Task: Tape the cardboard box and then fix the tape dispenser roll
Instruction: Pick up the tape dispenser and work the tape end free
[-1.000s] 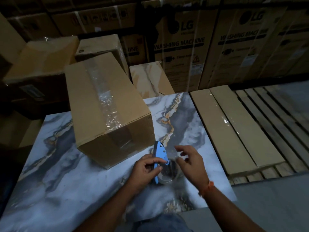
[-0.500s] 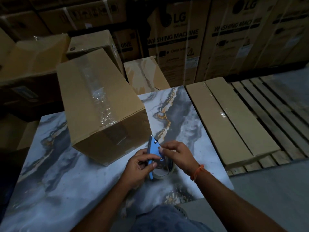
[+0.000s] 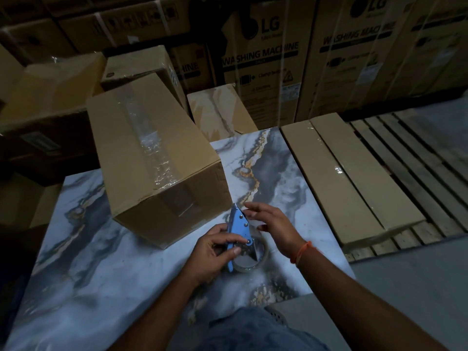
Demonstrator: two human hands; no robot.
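A brown cardboard box lies on the marble-patterned table, with clear tape running along its top seam and down its near end. Just right of its near corner is the blue tape dispenser with a clear tape roll at its lower end. My left hand grips the dispenser from the left. My right hand hovers at the dispenser's right side with fingers spread; whether it touches the dispenser or the tape is unclear.
Long flat cardboard packages lie on a wooden pallet to the right. Stacked washing-machine cartons form a wall behind. More boxes sit at the back left, and a marble-print slab stands behind the table.
My right hand, which was pinching the top of the dispenser, has let go and opened beside it. My left hand keeps its hold.
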